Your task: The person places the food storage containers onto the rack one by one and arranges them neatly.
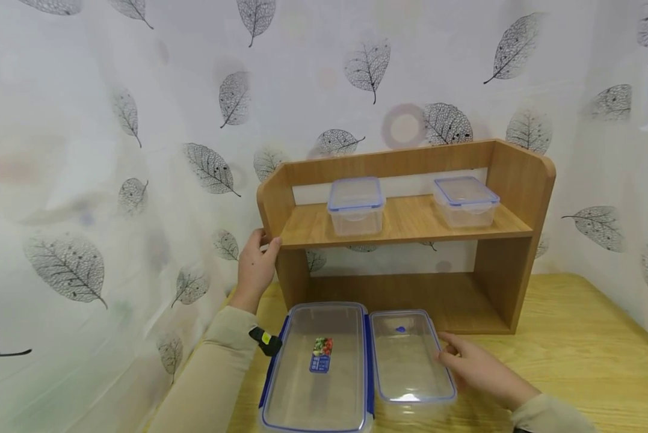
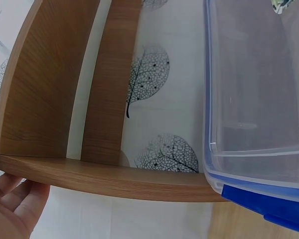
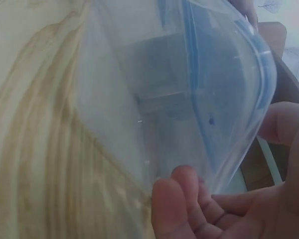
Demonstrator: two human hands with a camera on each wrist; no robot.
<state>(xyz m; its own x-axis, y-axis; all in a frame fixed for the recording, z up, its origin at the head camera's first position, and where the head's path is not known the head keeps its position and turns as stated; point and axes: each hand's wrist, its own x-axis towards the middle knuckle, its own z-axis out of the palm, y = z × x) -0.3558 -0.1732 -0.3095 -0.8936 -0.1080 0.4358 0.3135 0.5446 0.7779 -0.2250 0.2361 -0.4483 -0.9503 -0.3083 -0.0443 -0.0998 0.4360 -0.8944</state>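
Observation:
My left hand point(image 1: 256, 261) grips the left side panel of a wooden shelf unit point(image 1: 405, 237), beside the front corner of its upper shelf. In the left wrist view its fingers point(image 2: 34, 204) lie at the panel's edge. My right hand point(image 1: 472, 364) holds the right side of a clear rectangular food container point(image 1: 410, 358) with a blue-rimmed lid. In the right wrist view the thumb point(image 3: 284, 124) is at the lid's edge, while bent fingers point(image 3: 184, 191) lie against the side. Left of this container, close beside it, stands a larger clear container point(image 1: 315, 385) with blue side clips and a colourful label.
Two small clear containers with blue-rimmed lids, a left one point(image 1: 356, 207) and a right one point(image 1: 466, 201), stand on the upper shelf. The unit rests on a wood-grain table point(image 1: 583, 337). Leaf-patterned sheeting point(image 1: 156, 120) hangs behind and along the left.

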